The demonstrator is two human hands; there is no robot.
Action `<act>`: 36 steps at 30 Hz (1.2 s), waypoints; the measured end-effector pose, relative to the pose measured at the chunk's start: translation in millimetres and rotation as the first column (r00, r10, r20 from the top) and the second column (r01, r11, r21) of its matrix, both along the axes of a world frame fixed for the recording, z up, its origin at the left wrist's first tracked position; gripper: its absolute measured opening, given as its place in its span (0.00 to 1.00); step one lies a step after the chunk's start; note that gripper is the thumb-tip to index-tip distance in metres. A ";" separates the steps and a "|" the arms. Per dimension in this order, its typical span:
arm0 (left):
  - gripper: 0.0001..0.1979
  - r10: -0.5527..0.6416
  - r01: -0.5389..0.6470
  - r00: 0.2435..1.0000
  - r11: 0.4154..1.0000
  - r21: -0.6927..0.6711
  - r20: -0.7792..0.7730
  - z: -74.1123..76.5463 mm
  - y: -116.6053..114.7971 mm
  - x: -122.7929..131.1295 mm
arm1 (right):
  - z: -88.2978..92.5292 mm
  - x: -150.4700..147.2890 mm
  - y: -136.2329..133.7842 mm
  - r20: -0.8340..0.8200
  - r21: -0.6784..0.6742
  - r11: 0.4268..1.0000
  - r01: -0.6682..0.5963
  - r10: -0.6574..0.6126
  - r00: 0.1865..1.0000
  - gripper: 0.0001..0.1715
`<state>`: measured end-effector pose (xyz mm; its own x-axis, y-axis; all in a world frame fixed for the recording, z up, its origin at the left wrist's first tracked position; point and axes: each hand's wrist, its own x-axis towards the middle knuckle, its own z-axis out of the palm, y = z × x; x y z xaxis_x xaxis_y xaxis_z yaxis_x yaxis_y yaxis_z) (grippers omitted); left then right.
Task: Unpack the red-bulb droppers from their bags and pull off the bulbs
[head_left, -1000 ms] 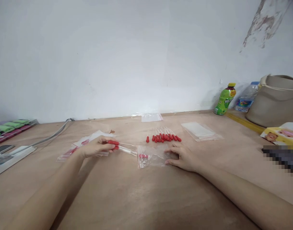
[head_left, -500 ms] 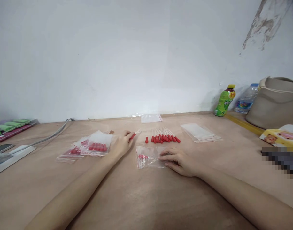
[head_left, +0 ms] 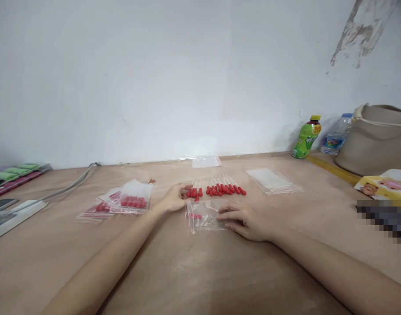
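Pale wall (head_left: pixel 154 87) fills the upper half of the frame, meeting a tan tabletop (head_left: pixel 187 275) below. Centre: red-bulbed droppers lie in two groups, a larger group (head_left: pixel 224 189) and, just left of it, a smaller group (head_left: pixel 194 192), thin stems pointing toward the wall. The left hand (head_left: pixel 174 199) lies at the smaller group, fingers curled about its left edge; whether they pinch a dropper cannot be told. Directly below the droppers is a clear bag (head_left: pixel 208 222) with red bulbs visible inside its left end. Right of centre, the right hand (head_left: pixel 248 222) rests on the bag's right end, thumb and fingers apart. Left of centre: overlapping filled bags (head_left: pixel 132 202) containing red bulbs. Right of centre: a stack of flat bags (head_left: pixel 274 180). Right edge: a green bottle (head_left: pixel 306 140), a clear bottle (head_left: pixel 334 139) and a beige bin (head_left: pixel 372 144).
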<state>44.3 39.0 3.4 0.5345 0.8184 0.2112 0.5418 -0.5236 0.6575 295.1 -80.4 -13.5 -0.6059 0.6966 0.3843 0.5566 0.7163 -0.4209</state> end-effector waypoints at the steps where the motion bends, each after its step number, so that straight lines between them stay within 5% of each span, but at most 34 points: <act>1: 0.29 -0.019 0.019 1.000 1.000 -0.025 -0.004 -0.1 -0.4 -2.2 | 0.4 0.5 0.4 -0.005 -0.003 1.000 -0.004 0.004 1.000 0.16; 8: 0.33 0.015 -0.013 1.000 0.993 0.115 -0.016 -5.5 -4.5 -2.0 | 5.7 5.1 0.6 -0.014 -0.072 0.997 -0.036 0.035 0.999 0.16; 14: 0.19 -0.023 0.025 1.000 0.974 0.224 -0.011 -5.7 -10.3 9.8 | 7.8 5.8 0.3 -0.019 -0.091 0.995 -0.044 0.043 0.999 0.16; 18: 0.21 0.036 -0.041 0.999 0.966 0.254 0.024 -7.1 -14.6 10.0 | 7.3 5.5 0.6 -0.020 -0.106 0.994 -0.040 0.038 0.999 0.16; 22: 0.12 0.148 -0.185 0.981 0.910 0.370 0.125 -5.5 -31.2 -3.3 | 5.5 6.0 0.6 -0.036 -0.117 0.992 -0.043 0.039 0.999 0.16; 26: 0.06 0.037 -0.116 0.984 0.876 0.468 0.174 -4.2 -57.4 -20.2 | 4.0 6.3 -0.7 -0.045 -0.157 0.988 -0.015 0.008 0.999 0.18; 31: 0.09 -0.115 0.112 0.993 0.954 0.279 -0.006 -0.3 -76.3 -21.1 | 3.1 5.2 -1.8 -0.050 -0.170 0.985 0.008 -0.016 0.999 0.19; 36: 0.09 -0.105 0.117 0.991 0.982 0.151 -0.086 -1.7 -75.0 -14.2 | 2.1 4.2 -2.2 -0.046 -0.172 0.985 0.008 -0.016 0.999 0.18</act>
